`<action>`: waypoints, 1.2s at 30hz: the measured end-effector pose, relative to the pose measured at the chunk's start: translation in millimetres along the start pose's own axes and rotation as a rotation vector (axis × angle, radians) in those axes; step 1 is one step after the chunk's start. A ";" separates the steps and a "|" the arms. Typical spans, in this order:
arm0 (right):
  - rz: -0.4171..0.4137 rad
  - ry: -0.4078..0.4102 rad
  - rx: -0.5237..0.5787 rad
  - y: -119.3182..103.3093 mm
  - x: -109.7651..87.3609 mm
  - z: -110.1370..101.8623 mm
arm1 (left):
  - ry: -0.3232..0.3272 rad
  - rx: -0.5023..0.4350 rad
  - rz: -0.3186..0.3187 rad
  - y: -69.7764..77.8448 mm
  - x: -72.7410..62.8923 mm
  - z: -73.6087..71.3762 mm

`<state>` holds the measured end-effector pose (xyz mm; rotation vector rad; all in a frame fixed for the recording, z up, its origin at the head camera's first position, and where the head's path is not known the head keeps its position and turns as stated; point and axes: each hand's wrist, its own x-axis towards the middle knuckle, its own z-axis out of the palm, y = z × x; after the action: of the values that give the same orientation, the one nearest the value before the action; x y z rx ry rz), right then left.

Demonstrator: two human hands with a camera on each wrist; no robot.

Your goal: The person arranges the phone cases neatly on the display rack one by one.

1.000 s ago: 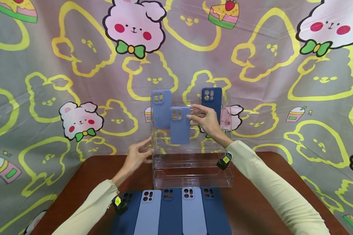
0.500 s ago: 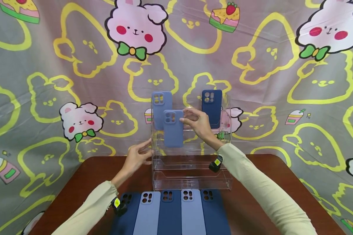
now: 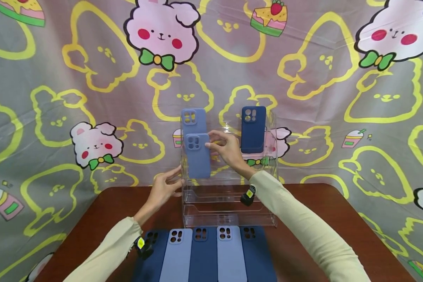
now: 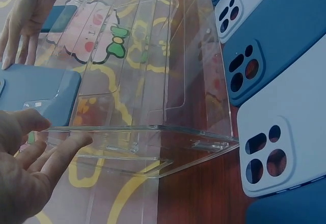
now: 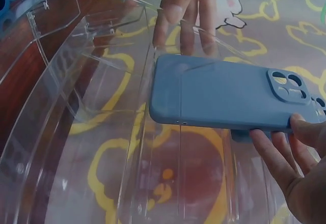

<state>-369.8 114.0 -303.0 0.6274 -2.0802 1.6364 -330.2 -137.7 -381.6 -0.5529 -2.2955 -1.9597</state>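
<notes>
A light blue phone case (image 3: 199, 161) is upright at the left of the clear tiered acrylic rack (image 3: 229, 221). My right hand (image 3: 229, 149) pinches it by its upper right edge, thumb in front. In the right wrist view, the lower end of the phone case (image 5: 214, 91) is level with one of the rack's tiers; whether it touches is unclear. Fairly straight fingers of my left hand (image 3: 165, 186) rest against the rack's left side. Behind the held case, another light blue case (image 3: 194, 117) stands in the top tier, partly covered. A dark blue case (image 3: 253, 129) stands at that tier's right.
On the brown table (image 3: 310, 219), several phone cases lie side by side before the rack, alternating dark blue (image 3: 204, 258) and light blue (image 3: 231, 254). A patterned cloth (image 3: 232, 70) hangs behind the table.
My right hand has carried the light blue case left and slightly down, so that it now overlaps the lower part of the case behind. My left hand has stayed at the rack's side.
</notes>
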 end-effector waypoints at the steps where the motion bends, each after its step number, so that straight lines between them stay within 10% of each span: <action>1: 0.002 0.000 0.003 0.2 0.7 2.4 | -0.001 0.003 0.004 0.4 -0.4 -0.1; 36: 0.007 -0.019 -0.170 -4.8 -20.3 -1.6 | 0.010 0.038 0.003 -0.6 -0.9 1.9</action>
<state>-350.4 116.5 -310.6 0.5816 -2.2084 1.4427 -329.2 -136.1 -382.7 -0.5418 -2.3197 -1.9085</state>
